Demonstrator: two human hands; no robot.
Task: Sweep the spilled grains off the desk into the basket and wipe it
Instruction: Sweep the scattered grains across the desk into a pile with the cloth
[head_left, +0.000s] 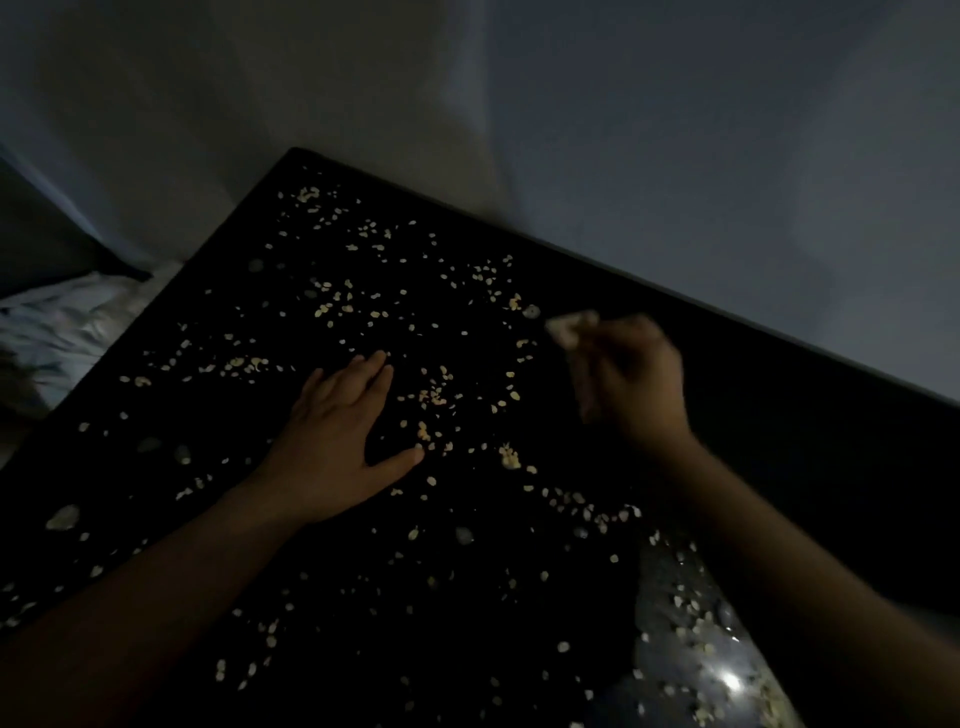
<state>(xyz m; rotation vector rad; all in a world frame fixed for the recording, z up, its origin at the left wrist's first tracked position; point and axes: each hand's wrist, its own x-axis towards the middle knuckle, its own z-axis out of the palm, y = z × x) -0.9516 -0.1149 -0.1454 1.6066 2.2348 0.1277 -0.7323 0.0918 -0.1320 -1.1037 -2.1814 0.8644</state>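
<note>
Dim room, pale wall, black flat desk strewn with pale grains.
I see left hand flat among them; right hand pinches blurred pale scrap.

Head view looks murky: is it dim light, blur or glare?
Head view: very dim, only the pale grains stand out on the black desk; the right hand is motion-blurred, so the pale thing it pinches is unclear; the left hand reads sharp; a glare spot sits at lower right.
</note>
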